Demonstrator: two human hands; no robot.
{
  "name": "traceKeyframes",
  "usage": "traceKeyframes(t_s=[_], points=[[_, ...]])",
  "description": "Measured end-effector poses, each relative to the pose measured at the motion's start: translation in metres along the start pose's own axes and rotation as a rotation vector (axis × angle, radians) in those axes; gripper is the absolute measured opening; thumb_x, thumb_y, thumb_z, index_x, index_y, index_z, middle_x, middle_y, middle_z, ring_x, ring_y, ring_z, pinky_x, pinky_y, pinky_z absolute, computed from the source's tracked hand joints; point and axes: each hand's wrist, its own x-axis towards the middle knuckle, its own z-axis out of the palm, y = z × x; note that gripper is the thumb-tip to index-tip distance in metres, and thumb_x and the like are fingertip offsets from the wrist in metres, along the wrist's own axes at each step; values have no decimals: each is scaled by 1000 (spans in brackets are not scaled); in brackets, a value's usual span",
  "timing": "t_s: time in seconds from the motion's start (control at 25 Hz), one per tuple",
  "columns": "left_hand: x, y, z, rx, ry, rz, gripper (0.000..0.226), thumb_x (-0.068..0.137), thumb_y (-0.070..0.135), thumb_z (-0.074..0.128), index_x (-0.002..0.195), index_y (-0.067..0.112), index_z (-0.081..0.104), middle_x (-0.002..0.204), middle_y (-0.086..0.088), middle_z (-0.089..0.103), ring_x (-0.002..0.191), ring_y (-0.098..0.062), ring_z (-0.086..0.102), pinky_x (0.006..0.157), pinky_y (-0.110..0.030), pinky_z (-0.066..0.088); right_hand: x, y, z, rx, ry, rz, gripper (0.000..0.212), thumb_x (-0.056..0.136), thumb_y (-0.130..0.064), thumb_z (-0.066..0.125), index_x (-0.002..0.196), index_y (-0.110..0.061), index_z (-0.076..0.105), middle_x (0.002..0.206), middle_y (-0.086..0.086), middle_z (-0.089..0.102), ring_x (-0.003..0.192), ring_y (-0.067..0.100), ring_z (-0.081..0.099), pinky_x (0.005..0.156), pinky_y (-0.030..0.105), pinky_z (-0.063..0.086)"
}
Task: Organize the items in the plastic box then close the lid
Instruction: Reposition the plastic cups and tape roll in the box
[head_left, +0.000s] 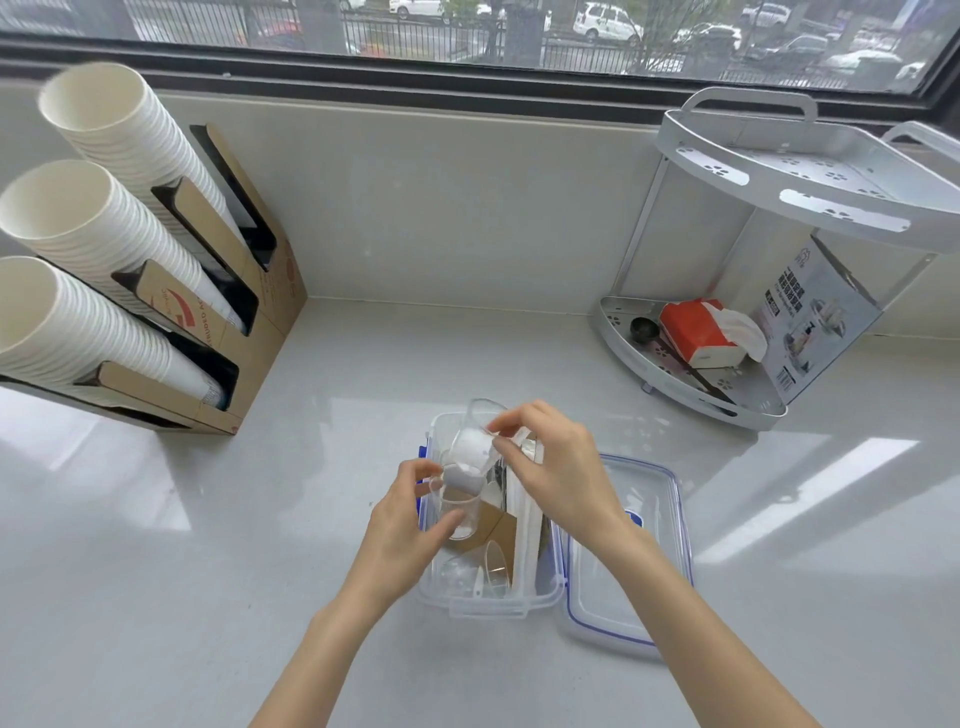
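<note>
A clear plastic box (488, 605) with blue clips sits on the counter in front of me. Inside lie clear cups (491, 566), a brown cardboard piece (493, 525) and white wrapped sticks (522, 535). My left hand (410, 525) grips an upright clear cup (460, 512) above the box. My right hand (550, 467) pinches a second clear cup (475, 441), tilted, its base pointing into the first cup's mouth. The box's lid (623, 561), clear with a blue seal, lies flat to the right of the box.
A cardboard dispenser (218, 322) with three stacks of white paper cups (88, 218) stands at the left. A white two-tier corner rack (727, 332) holding a tissue pack and a printed box stands at the back right. A window runs along the far wall.
</note>
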Motion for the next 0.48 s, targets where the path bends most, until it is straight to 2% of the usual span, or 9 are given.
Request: traceKeyframes(t_s=[0.12,0.24,0.36,0.44,0.48], points=[[-1,3,0,-40,15,28,52,75,16,68,114,25,36,107,18,47,101,-7,50,79,-9,36,-7,-3,7,2,-149,-32,12,83,-10,60,93,-12,68,83,-12,54,78,3,54,84,26,42],[-1,1,0,-46,36,44,62,75,17,69,127,19,33,112,19,48,102,-8,51,79,-6,36,-18,0,18,2,-249,-17,15,85,-13,59,97,-12,68,87,-13,53,78,-1,49,82,18,37],[-2,0,-2,-41,74,32,60,75,14,69,126,17,37,117,7,49,100,-8,51,74,0,39,-27,6,22,46,-110,54,16,87,-16,56,101,-15,65,89,-15,49,77,-8,50,76,5,36],[-3,0,-5,-32,115,23,56,75,12,68,124,15,41,116,5,48,97,-9,50,71,0,39,-31,12,21,-8,-87,167,13,88,-22,54,93,-14,63,81,-13,50,69,-7,51,72,11,37],[-4,0,-5,-31,127,21,55,75,12,68,123,14,42,116,5,48,97,-10,50,70,-2,38,-35,15,23,-76,-175,240,16,87,-28,54,92,-15,62,80,-11,53,70,-2,52,73,19,41]])
